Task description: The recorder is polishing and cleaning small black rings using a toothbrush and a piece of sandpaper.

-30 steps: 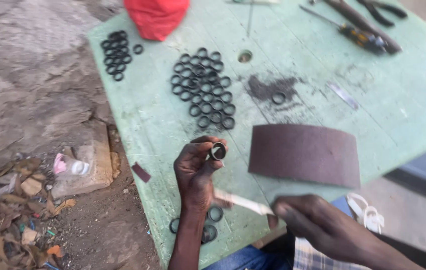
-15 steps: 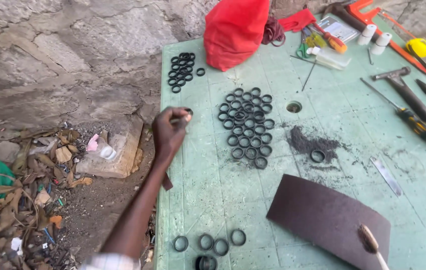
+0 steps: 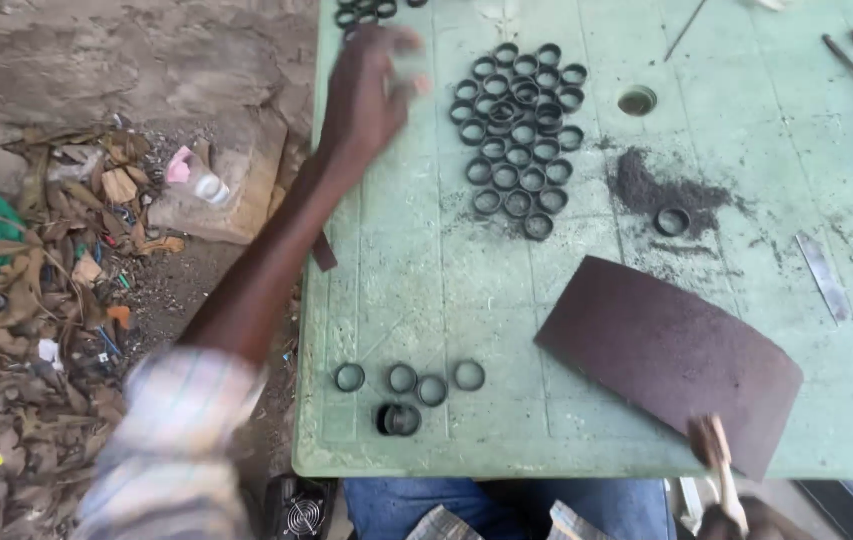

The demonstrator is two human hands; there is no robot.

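Worktop [image 3: 397, 260], pale green plastic, carries a large cluster of black rings [image 3: 522, 135] at centre. Left hand [image 3: 367, 95] is extended above the surface just left of the cluster; motion blur hides whether the fingers grasp anything, so its state cannot be told. Right hand [image 3: 732, 520] sits at the lower frame edge, apparently closed on a wooden tool handle [image 3: 717, 460]. A dark abrasive sheet [image 3: 667, 350] lies beside it. Five loose rings [image 3: 407, 385] rest near the front edge
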